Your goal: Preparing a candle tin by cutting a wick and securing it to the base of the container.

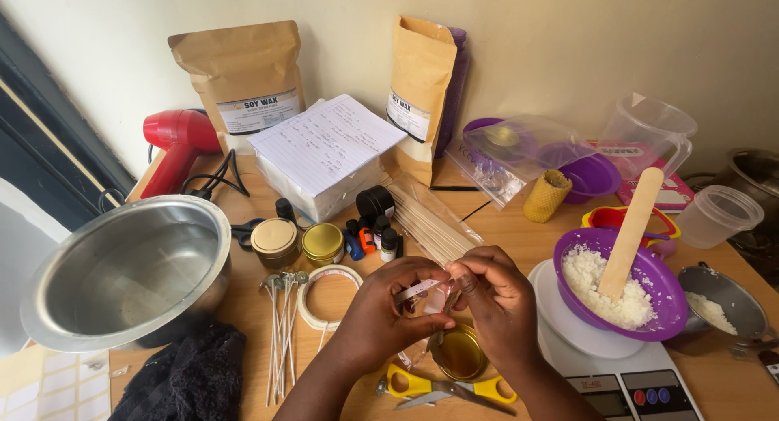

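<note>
1. Steel bowl [130,267] sits at the worktop's left edge.
2. Purple bowl [621,287] of wax flakes rests on the scale, right.
3. Left hand [381,311] and right hand [495,303], fingers pinched on a small white sticker strip [415,289], peel it above the gold tin [459,354] near the front edge.

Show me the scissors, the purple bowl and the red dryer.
scissors [415,383]: head view, on the left yellow handle.
purple bowl [677,303]: head view, on its right rim.
red dryer [180,133]: head view, on the red body.
</note>
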